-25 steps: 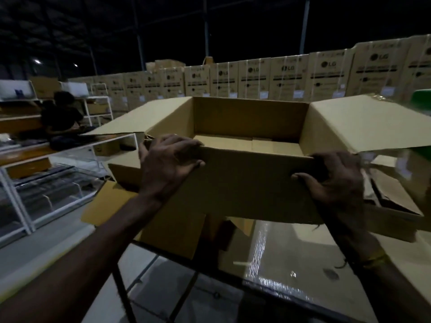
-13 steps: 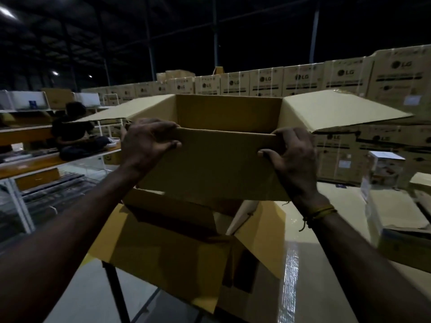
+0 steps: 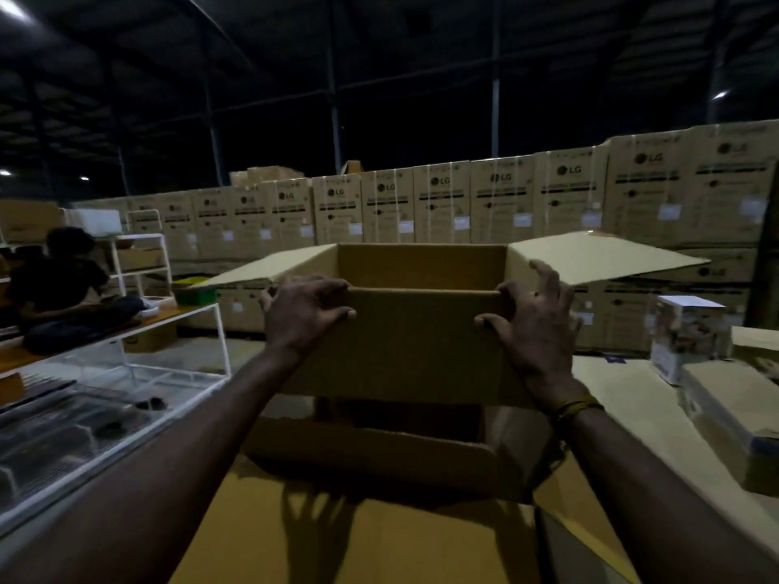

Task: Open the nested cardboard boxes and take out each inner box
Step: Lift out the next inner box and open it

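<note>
An open brown cardboard box (image 3: 417,343) hangs in the air in front of me, its side flaps spread out left and right. My left hand (image 3: 301,311) grips the near top edge at the left corner, fingers curled over the rim. My right hand (image 3: 535,322) holds the near right corner, thumb on the front wall and fingers spread up over the rim. Below it the larger outer box (image 3: 379,461) stands open, its near flap (image 3: 358,541) folded down toward me. The lifted box's inside is hidden from view.
A white wire rack (image 3: 126,373) with trays stands at the left, and a person (image 3: 59,288) sits behind it. A wall of stacked printed cartons (image 3: 484,204) fills the back. On the table at the right lie a small wrapped carton (image 3: 683,335) and a flat box (image 3: 733,402).
The box has risen out of the outer box and is held further away from me. My view has tipped upward. My right hand's fingers have spread out at the corner.
</note>
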Tool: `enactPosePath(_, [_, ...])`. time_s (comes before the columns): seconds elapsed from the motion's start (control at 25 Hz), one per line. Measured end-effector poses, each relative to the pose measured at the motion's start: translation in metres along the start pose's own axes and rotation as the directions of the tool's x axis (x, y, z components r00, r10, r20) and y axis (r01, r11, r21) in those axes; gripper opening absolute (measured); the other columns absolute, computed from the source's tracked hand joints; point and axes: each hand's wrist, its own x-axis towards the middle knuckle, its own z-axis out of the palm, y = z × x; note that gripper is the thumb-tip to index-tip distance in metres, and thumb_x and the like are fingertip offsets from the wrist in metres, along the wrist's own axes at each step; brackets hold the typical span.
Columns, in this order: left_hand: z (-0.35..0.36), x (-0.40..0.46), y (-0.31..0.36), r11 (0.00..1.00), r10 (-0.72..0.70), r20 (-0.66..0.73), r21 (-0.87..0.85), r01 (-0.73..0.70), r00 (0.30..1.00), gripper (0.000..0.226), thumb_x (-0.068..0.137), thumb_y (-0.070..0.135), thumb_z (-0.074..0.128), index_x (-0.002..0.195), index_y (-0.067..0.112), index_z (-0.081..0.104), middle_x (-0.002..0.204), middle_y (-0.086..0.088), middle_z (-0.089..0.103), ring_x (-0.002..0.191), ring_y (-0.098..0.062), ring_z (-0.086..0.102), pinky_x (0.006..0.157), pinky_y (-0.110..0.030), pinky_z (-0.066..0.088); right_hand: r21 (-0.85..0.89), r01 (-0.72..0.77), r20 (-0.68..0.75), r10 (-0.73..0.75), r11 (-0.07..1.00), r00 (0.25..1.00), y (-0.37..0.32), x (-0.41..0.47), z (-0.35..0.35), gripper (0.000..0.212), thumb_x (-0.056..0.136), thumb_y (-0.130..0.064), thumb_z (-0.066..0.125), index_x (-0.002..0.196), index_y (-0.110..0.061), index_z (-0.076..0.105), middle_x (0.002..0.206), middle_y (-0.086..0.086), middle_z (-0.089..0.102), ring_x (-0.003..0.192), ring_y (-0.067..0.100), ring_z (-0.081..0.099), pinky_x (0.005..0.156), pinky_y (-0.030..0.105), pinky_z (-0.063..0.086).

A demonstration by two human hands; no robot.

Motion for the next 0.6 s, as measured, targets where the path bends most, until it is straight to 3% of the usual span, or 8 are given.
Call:
enactPosePath(0.44, [0.076,-0.035,-0.116,0.993,-0.115,0.198,0.003,0.117,0.974,0.042,0.077,0.044,0.079,0.117,0.038,0.068,0.126,0.009,0.064,0.124,-0.02,0.05,0.11,-0.063,0.023,-0.14,-0.112,0.151,0.133,0.984,0.98,-0.025,-0.064,0.1,0.045,0.074,-0.04,0.084,0.112,-0.025,0.066,0.157,0.007,0.022,0.139,0.036,0.029,0.097,0.067,0.043])
enactPosePath(0.6, [0.095,-0.024,-0.136,0.986,-0.162,0.294,0.019,0.163,0.942,0.045,0.077,0.044,0.079,0.12,0.04,0.065,0.127,0.011,0.064,0.123,-0.018,0.05,0.109,-0.063,0.026,-0.146,-0.148,0.234,0.18,0.978,0.955,-0.024,-0.057,0.128,0.041,0.078,-0.043,0.08,0.112,-0.026,0.066,0.161,0.003,0.011,0.143,0.034,0.021,0.103,0.063,0.038])
